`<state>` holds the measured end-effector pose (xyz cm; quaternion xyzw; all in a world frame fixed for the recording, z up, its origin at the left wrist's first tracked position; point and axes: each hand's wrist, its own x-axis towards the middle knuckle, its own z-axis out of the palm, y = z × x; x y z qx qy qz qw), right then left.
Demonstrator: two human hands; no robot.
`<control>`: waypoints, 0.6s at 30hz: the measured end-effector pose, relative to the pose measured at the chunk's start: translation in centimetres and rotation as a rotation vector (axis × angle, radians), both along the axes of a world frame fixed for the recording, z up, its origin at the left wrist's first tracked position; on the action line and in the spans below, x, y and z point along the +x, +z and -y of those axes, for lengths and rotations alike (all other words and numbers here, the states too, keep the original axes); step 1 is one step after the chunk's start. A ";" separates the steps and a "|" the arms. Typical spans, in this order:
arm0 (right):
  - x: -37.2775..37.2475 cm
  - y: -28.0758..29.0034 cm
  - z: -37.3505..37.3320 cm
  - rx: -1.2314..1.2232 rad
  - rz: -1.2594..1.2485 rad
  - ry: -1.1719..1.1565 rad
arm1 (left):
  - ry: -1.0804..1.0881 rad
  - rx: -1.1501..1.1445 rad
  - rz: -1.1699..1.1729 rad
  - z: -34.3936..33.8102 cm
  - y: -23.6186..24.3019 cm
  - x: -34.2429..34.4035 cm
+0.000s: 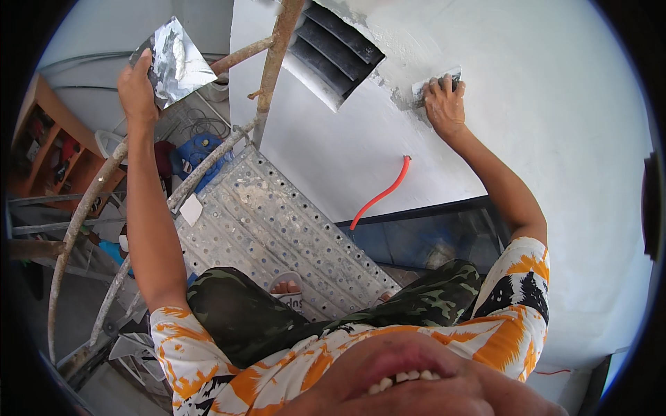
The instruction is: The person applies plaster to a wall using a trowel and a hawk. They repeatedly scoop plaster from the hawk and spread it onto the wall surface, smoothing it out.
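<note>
White paste [179, 58] is carried on a plate [198, 71] pinched at its edge by the left hand [137, 89]. A blade [455, 71] is gripped by the right hand [445, 108] against the wall [565, 132], just right of the vent [336, 50]. Much of the wall is judged coated; rough grey patches [398, 97] beside the vent are judged unfinished.

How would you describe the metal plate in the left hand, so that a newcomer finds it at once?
Start from the perforated metal platform underfoot and look to the picture's upper left, beside the rusty scaffold frame. There the left hand grips a shiny, four-cornered metal plate. Unlike the mostly covered blade in the right hand, it shows a thick streak of white paste.
</note>
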<state>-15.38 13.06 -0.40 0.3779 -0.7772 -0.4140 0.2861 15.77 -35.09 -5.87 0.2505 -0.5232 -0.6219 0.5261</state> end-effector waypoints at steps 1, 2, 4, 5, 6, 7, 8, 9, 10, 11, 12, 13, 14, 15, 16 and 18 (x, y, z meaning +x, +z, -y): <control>0.0 0.1 1.5 -0.037 -0.016 0.138 | 0.023 0.040 -0.018 -0.2 0.0 -0.1; -0.6 0.3 3.3 -0.090 -0.033 0.303 | 0.028 -0.036 -0.065 -0.4 -0.1 -0.3; -2.7 0.6 9.0 -0.110 -0.069 0.395 | -0.003 -0.053 -0.166 -0.8 -0.3 -0.4; -3.8 0.6 11.8 -0.116 -0.145 0.435 | 0.034 -0.090 -0.146 -0.9 -0.3 -0.3; -4.8 0.6 14.5 -0.113 -0.182 0.399 | 0.036 -0.119 -0.135 -1.0 -0.4 -0.1; -5.6 0.6 16.4 -0.112 -0.196 0.400 | 0.062 -0.116 -0.136 -1.1 -0.4 -0.1; -6.3 0.5 17.7 -0.063 -0.249 0.352 | 0.069 -0.182 -0.157 -1.2 -0.5 0.1; -6.7 0.2 18.0 -0.069 -0.250 0.321 | 0.081 -0.218 -0.129 -1.3 -0.5 0.2; -6.8 -0.1 17.6 -0.066 -0.253 0.278 | 0.097 -0.244 -0.108 -1.3 -0.5 0.3; -6.7 -0.4 16.8 -0.057 -0.255 0.237 | 0.107 -0.242 -0.095 -1.3 -0.5 0.4; -6.6 -0.6 15.2 -0.066 -0.241 0.212 | 0.095 -0.254 -0.107 -1.3 -0.5 0.4; -6.4 -0.8 13.0 -0.105 -0.229 0.220 | 0.118 -0.275 -0.093 -1.2 -0.6 0.4; -6.1 -1.0 10.5 -0.143 -0.217 0.229 | 0.122 -0.291 -0.081 -1.2 -0.7 0.4; -5.8 -1.2 8.1 -0.183 -0.204 0.239 | 0.127 -0.323 -0.089 -1.1 -0.8 0.4; -5.4 -1.4 5.4 -0.206 -0.189 0.221 | 0.135 -0.296 -0.094 -1.0 -0.9 0.4; -4.2 -2.1 0.4 -0.253 -0.177 0.211 | 0.139 -0.302 -0.099 -0.6 -1.1 0.4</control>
